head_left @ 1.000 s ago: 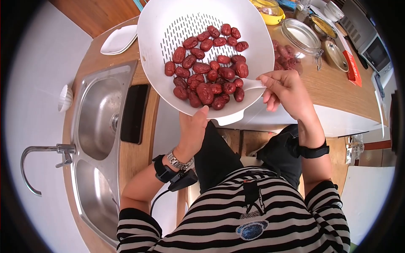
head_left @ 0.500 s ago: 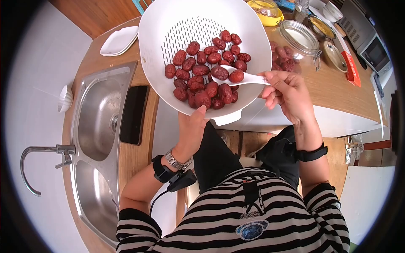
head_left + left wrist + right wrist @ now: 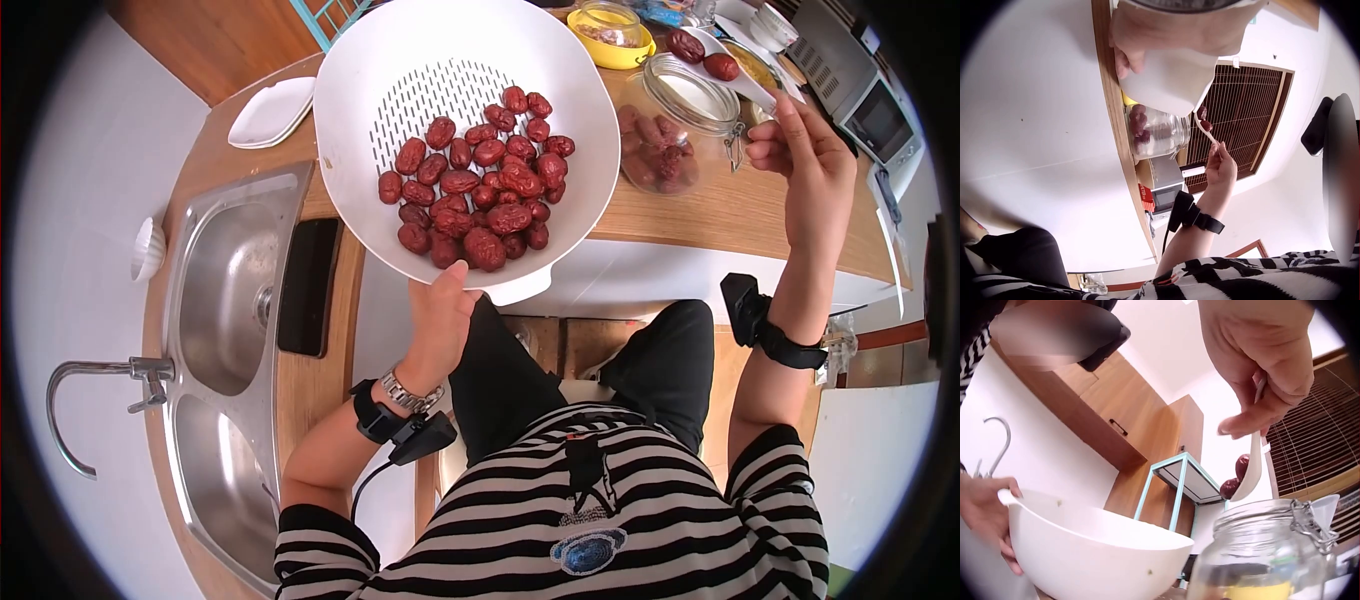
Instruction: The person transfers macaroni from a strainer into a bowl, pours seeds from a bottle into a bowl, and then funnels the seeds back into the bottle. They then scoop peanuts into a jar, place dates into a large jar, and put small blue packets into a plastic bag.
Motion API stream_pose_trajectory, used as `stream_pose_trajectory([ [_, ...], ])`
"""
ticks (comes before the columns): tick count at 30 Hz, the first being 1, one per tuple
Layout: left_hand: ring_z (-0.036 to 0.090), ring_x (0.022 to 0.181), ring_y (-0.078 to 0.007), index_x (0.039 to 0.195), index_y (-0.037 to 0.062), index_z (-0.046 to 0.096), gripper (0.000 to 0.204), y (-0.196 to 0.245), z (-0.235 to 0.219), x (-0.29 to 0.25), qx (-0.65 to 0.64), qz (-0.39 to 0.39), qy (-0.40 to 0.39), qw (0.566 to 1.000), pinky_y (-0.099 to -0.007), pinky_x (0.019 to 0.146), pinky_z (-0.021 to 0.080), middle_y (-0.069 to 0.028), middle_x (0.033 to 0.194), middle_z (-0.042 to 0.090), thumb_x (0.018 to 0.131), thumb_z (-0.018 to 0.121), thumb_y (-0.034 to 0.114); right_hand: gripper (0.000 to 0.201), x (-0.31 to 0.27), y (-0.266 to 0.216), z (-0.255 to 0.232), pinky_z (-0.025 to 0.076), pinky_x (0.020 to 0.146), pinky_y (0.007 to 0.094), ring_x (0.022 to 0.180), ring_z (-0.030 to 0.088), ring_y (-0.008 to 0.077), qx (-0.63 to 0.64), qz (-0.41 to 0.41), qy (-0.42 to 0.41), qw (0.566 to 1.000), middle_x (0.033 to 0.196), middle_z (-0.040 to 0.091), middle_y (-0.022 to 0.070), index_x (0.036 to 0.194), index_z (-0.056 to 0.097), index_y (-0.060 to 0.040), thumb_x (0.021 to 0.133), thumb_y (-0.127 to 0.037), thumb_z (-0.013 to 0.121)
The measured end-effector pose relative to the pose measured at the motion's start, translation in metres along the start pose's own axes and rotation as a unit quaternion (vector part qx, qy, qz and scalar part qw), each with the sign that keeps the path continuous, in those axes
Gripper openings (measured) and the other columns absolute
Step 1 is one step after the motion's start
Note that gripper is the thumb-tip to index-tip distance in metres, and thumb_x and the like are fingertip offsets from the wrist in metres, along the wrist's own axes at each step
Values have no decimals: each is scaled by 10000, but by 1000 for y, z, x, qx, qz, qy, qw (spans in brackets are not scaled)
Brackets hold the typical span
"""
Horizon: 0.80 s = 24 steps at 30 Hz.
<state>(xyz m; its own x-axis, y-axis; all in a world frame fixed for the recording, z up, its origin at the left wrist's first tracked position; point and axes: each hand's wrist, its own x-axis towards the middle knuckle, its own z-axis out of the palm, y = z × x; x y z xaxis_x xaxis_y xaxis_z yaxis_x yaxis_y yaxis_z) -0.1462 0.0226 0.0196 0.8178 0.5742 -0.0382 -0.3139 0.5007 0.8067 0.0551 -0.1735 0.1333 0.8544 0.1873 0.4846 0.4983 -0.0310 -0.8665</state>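
Observation:
In the head view, my left hand (image 3: 437, 325) grips the near edge of a white colander (image 3: 345, 110), thumb over the rim. Wrinkled red dates (image 3: 485, 205) are heaped in the near half of its slotted base. My right hand (image 3: 815, 190) pinches the handle of a white spoon (image 3: 757, 92), which carries two dates (image 3: 720, 67). To the colander's right stands a glass clip-top jar (image 3: 655, 150), lid off its mouth and some dates inside. From the right wrist, the spoon's bowl (image 3: 1249, 484) hangs tilted just above the jar's mouth (image 3: 1254, 515).
A steel double sink (image 3: 225, 300) with a tap lies on the left, a phone (image 3: 310, 285) along its edge. White plates (image 3: 270, 112) sit behind it. Beyond the jar are a yellow bowl (image 3: 610, 50), a red box and a microwave (image 3: 875, 115).
The spoon came up out of the heap with two dates and moved right, away from the colander to over the jar. The left hand and colander shifted slightly left.

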Motion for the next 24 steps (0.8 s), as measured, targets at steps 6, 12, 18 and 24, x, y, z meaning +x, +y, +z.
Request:
stream_pose_trajectory([
  [6, 413, 1075, -211, 1193, -12, 244, 425, 1, -1, -1, 4, -12, -7, 1000, -362, 896, 374, -117, 1172, 363, 810, 413, 61, 198, 0, 9, 3, 427, 476, 190, 519, 556, 84, -274, -147, 44, 949, 581, 555, 55, 934, 584, -5, 821, -139, 495],
  [12, 488, 992, -188, 1154, 21, 318, 343, -6, -2, -1, 31, 33, 15, 999, -336, 835, 420, -87, 1101, 437, 824, 378, 92, 161, -31, -7, 30, 421, 460, 203, 497, 541, 94, -164, -140, -85, 973, 583, 563, 67, 923, 593, -28, 791, -96, 530],
  [18, 447, 928, -114, 1139, -4, 323, 387, -5, -8, -2, 140, 20, -1, 990, -230, 757, 397, -76, 1068, 412, 792, 473, 80, 77, -43, 12, 64, 448, 504, 343, 570, 561, 295, -308, -287, -148, 895, 635, 557, 173, 776, 567, -2, 738, -63, 540],
  [24, 452, 861, -88, 1130, -15, 332, 389, -9, -2, 1, 127, 102, 7, 987, -213, 701, 398, -52, 1016, 441, 790, 487, 95, 87, -44, 30, 71, 435, 498, 351, 563, 555, 305, -302, -254, -193, 898, 589, 551, 163, 763, 555, 8, 744, -73, 528],
])
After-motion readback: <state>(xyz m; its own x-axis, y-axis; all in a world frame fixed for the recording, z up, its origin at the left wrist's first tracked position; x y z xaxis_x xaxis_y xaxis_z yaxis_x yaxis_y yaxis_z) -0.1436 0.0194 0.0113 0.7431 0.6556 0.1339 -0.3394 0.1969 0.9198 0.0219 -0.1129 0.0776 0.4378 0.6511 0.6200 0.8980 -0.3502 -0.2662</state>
